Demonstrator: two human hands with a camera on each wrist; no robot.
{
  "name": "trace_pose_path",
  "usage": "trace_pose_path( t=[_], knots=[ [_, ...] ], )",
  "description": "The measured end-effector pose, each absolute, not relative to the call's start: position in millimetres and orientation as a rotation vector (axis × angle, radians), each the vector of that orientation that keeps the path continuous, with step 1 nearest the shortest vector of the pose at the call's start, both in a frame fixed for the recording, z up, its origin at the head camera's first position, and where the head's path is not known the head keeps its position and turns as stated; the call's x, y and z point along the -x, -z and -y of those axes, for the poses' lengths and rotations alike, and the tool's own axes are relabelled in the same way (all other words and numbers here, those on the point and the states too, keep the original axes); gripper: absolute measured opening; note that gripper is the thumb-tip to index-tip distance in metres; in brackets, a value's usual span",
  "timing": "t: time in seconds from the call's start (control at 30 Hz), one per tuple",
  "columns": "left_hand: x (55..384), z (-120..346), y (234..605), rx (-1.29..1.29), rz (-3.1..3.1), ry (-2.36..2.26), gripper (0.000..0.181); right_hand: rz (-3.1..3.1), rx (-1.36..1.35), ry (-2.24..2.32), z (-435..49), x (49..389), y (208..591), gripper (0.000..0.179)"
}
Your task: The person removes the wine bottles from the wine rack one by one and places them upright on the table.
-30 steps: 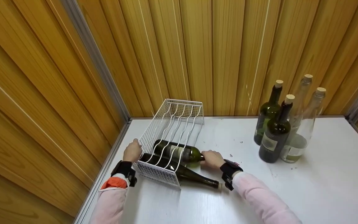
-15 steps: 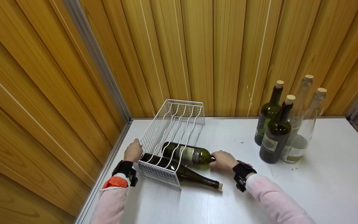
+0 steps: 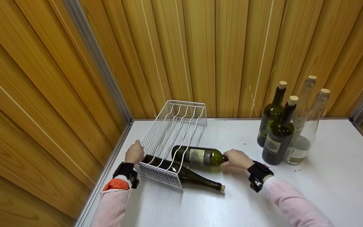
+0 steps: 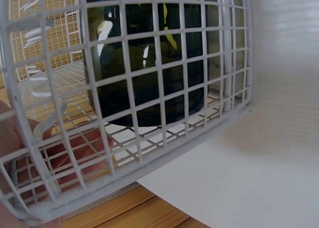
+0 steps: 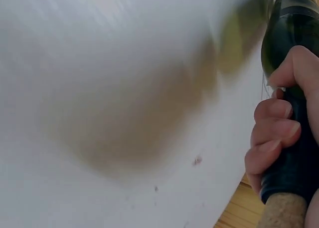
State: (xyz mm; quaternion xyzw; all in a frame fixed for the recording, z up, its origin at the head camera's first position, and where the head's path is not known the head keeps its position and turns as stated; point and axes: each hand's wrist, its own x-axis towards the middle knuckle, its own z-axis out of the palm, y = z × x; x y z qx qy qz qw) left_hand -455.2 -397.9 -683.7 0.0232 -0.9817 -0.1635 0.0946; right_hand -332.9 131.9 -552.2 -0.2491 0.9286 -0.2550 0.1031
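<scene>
A white wire bottle rack [image 3: 161, 173] with wavy bars stands at the left of the table. My left hand [image 3: 134, 152] grips its near left corner; the left wrist view shows fingers [image 4: 89, 143] behind the mesh. My right hand [image 3: 238, 159] holds a green wine bottle [image 3: 198, 156] round its neck, and a cork [image 5: 283, 211] shows past the curled fingers in the right wrist view. This bottle lies on its side, its base still between the rack's bars. A dark bottle [image 3: 197, 178] lies in the nearest slot, its corked neck sticking out to the right.
Several corked bottles stand grouped at the right: two dark green ones, including a labelled bottle [image 3: 277, 138], and clear glass ones, including a clear bottle [image 3: 307, 132]. Wooden panel walls [image 3: 232, 56] rise behind and left of the white table [image 3: 206, 208].
My right hand has drawn the green wine bottle to the right, so less of it lies within the rack. The left hand and the dark bottle have stayed in place.
</scene>
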Motion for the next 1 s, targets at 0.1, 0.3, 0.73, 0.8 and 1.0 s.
trace_pose_path(
  t=[0.1, 0.3, 0.73, 0.8, 1.0],
  knots=[
    [454, 397, 681, -0.064, 2.917, 0.489, 0.029, -2.755, 0.762, 0.701, -140, 333, 546, 0.021],
    [460, 402, 685, -0.080, 2.955, 0.502, 0.030, -2.839, 0.798, 0.603, -159, 332, 530, 0.027],
    [462, 406, 688, -0.090, 2.959, 0.517, 0.027, -2.896, 0.758, 0.452, -188, 324, 488, 0.021],
    [460, 405, 686, -0.092, 2.956, 0.519, 0.027, -2.912, 0.763, 0.410, -192, 323, 482, 0.021],
    [458, 401, 683, -0.098, 2.954, 0.537, 0.028, -2.952, 0.764, 0.308, -201, 321, 469, 0.021]
  ],
)
